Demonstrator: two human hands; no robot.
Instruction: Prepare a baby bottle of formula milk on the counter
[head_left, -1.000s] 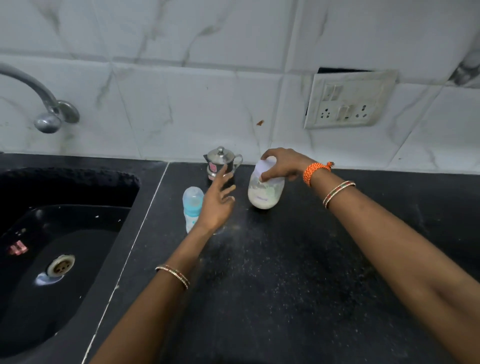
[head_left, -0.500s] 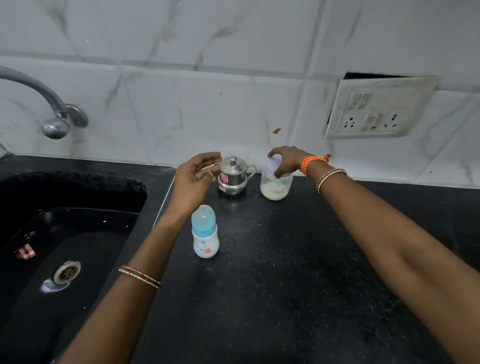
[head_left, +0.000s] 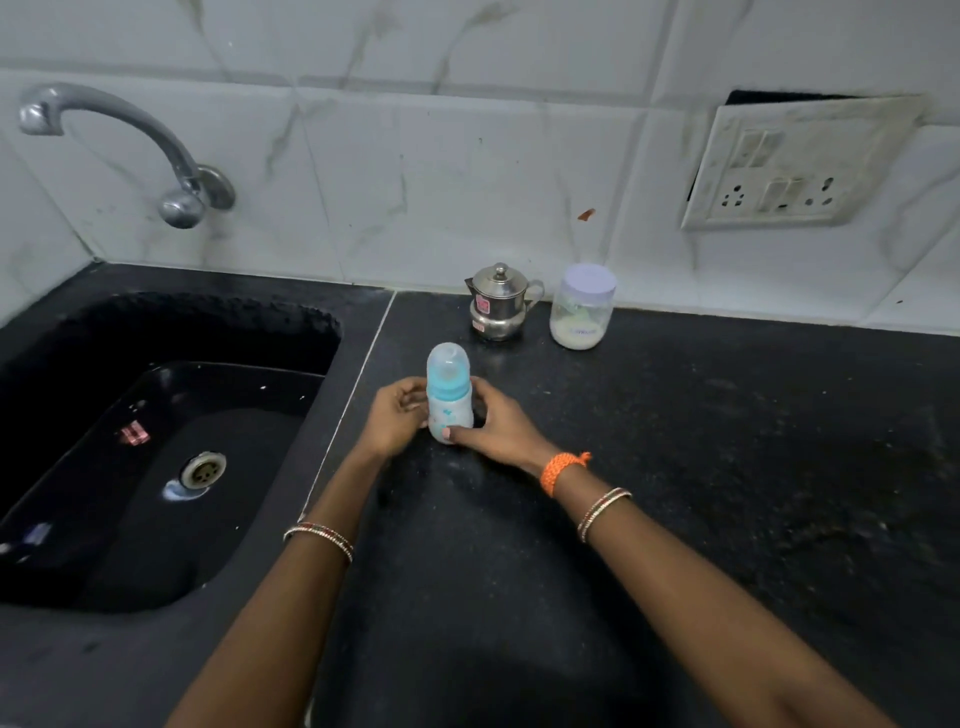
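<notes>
The small baby bottle with a clear domed cap, teal collar and pale printed plastic body (head_left: 449, 400) stands upright on the speckled black stone counter (head_left: 675, 467), just right of the seam beside the black sink (head_left: 156, 441) and nearer than the two containers by the wall. Its long axis runs vertically, teat end and cap pointing up, base on the stone. The left hand (head_left: 395, 415) wraps the left side of the body and the right hand (head_left: 493, 423) the right side, fingers curled and pressed against the plastic, the right thumb low across the near face; both hands are clamped on the bottle. It looks light and probably empty, a stiff plastic shell that will not crush under a firm grip, though the smooth wall could slip if wet. The body below the collar seems the sound place to hold, leaving the collar free for twisting; the domed cap likely pulls off and should not bear the lift. Well behind stand a small lidded steel pot with a handle (head_left: 498, 304) and, just right of it, a clear jar with a lilac lid and pale powder inside (head_left: 582, 309).
</notes>
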